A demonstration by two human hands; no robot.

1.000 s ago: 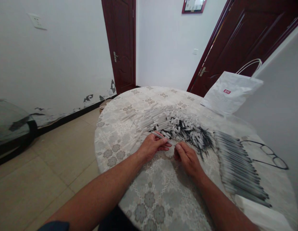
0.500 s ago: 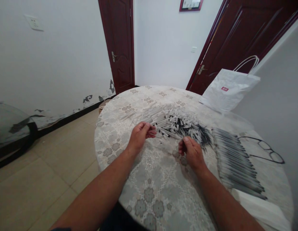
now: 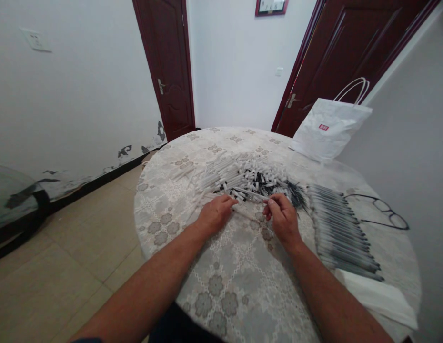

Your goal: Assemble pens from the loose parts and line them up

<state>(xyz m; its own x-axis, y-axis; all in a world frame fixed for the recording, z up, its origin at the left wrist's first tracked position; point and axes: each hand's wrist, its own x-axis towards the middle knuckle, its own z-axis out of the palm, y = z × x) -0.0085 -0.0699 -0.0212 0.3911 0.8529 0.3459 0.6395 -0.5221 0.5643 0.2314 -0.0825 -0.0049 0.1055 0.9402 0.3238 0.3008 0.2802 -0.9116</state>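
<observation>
A heap of white and translucent pen tubes (image 3: pixel 221 174) lies mid-table, with slim black pieces (image 3: pixel 295 193) at its right end. At the heap's near edge is my left hand (image 3: pixel 217 214), its fingers pressed together; a small pale tip shows by the fingertips, too blurred to name. My right hand (image 3: pixel 281 218) is closed in a pinch in front of the black pieces, and what it holds is hidden. Between the hands a faint pale stick shape shows low over the cloth. Right of my right hand, clear pens with dark ends (image 3: pixel 345 233) lie side by side in a row.
All this rests on a round table with a patterned cloth (image 3: pixel 216 286). Eyeglasses (image 3: pixel 387 214) lie beyond the pen row, and a folded white item (image 3: pixel 378 295) lies nearer me. A white paper bag (image 3: pixel 330 128) stands at the back right against the wall.
My left hand has come down and turned palm-down at the heap's edge, its fingers now closer together. My right hand stays pinched in about the same place. The view has shifted slightly.
</observation>
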